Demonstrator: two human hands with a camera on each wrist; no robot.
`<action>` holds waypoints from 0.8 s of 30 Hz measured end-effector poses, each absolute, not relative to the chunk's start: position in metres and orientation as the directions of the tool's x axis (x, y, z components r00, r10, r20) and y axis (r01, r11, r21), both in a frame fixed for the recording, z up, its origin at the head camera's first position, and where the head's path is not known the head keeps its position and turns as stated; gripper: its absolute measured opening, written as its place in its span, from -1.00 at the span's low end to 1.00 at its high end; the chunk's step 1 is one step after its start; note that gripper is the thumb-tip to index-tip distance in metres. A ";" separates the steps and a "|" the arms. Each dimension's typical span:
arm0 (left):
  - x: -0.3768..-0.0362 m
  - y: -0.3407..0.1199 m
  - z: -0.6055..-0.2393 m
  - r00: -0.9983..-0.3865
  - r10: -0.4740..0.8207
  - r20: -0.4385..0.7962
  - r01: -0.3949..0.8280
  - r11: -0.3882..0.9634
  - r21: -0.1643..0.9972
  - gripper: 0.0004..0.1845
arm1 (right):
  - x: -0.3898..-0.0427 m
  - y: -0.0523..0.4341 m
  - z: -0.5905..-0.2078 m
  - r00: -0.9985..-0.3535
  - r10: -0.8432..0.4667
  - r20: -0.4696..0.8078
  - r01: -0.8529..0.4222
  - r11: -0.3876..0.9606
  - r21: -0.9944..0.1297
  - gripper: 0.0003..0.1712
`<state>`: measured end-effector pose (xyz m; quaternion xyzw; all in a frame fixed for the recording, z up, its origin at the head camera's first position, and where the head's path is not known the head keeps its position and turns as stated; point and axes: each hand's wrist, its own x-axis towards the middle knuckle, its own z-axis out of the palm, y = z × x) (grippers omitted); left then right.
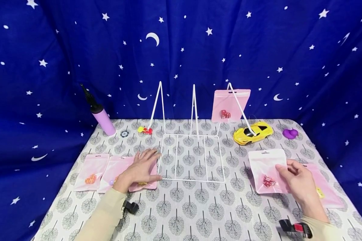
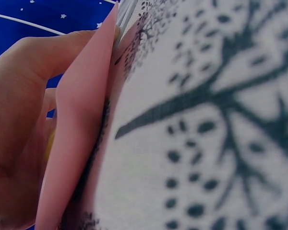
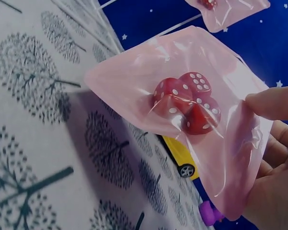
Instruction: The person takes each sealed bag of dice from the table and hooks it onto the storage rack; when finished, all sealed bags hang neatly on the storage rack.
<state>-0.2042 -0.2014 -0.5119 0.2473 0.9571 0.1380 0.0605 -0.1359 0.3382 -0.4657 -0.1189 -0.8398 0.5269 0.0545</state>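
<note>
Fingers of the right hand (image 1: pixel 301 182) pinch the right edge of a pink pouch (image 1: pixel 257 164), thumb on the near face, others behind; pouch extends out to their left, lifted off the table (image 1: pixel 193 207). Red dice (image 1: pixel 269 181) sit low inside, left of the thumb tip and slightly nearer. Left hand (image 1: pixel 140 172) has its fingers spread over a second pouch (image 1: pixel 152 185); pressing or merely resting, cannot tell. Handling, by judgement: light, thin film, soft and floppy, glossy so probably slippery; dice tough but loose, apt to slide and tug the low end. Little to break; film may crease. Best hold: top strip beside the slot (image 1: pixel 264 153), beyond and left of the right fingertips, or the side edge, clear of the dice.
</note>
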 end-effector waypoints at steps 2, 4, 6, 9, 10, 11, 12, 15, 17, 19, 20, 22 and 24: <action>-0.204 -0.201 -0.512 -0.870 0.491 -0.048 0.458 0.839 0.293 0.07 | -0.136 0.335 -0.463 -0.968 0.252 -0.018 0.124 0.411 -0.903 -0.86; -0.205 -0.201 -0.511 -0.870 0.491 -0.048 0.458 0.839 0.293 0.07 | -0.136 0.331 -0.461 -0.969 0.248 -0.004 0.107 0.403 -0.909 -0.88; -0.205 -0.201 -0.511 -0.870 0.490 -0.050 0.457 0.840 0.294 0.06 | -0.136 0.328 -0.458 -0.970 0.241 0.007 0.091 0.393 -0.915 -0.88; -0.205 -0.201 -0.511 -0.870 0.491 -0.052 0.456 0.839 0.295 0.06 | -0.135 0.323 -0.454 -0.973 0.229 0.016 0.073 0.373 -0.925 -0.88; -0.205 -0.201 -0.511 -0.869 0.491 -0.054 0.457 0.840 0.292 0.07 | -0.135 0.322 -0.453 -0.974 0.224 0.019 0.064 0.357 -0.932 -0.88; -0.204 -0.201 -0.511 -0.869 0.491 -0.056 0.456 0.840 0.293 0.07 | -0.135 0.320 -0.451 -0.976 0.219 0.023 0.053 0.335 -0.941 -0.88; -0.204 -0.201 -0.511 -0.869 0.491 -0.058 0.455 0.841 0.293 0.07 | -0.135 0.319 -0.450 -0.977 0.213 0.029 0.042 0.324 -0.945 -0.88; -0.204 -0.201 -0.510 -0.869 0.491 -0.062 0.454 0.841 0.294 0.07 | -0.137 0.314 -0.448 -0.978 0.195 0.068 0.000 0.328 -0.945 -0.89; -0.204 -0.201 -0.510 -0.869 0.491 -0.062 0.454 0.840 0.296 0.08 | -0.138 0.312 -0.447 -0.977 0.188 0.100 -0.027 0.360 -0.933 -0.88; -0.204 -0.200 -0.510 -0.868 0.494 -0.057 0.457 0.838 0.298 0.08 | -0.139 0.310 -0.446 -0.973 0.188 0.132 -0.046 0.405 -0.913 -0.88; -0.204 -0.200 -0.510 -0.867 0.495 -0.054 0.458 0.836 0.301 0.09 | -0.139 0.308 -0.445 -0.971 0.189 0.143 -0.052 0.419 -0.906 -0.89; -0.204 -0.200 -0.510 -0.868 0.495 -0.050 0.458 0.835 0.306 0.09 | -0.140 0.306 -0.443 -0.968 0.192 0.164 -0.067 0.434 -0.899 -0.90; -0.204 -0.201 -0.510 -0.868 0.494 -0.047 0.458 0.834 0.309 0.09 | -0.140 0.302 -0.440 -0.962 0.195 0.191 -0.087 0.445 -0.891 -0.91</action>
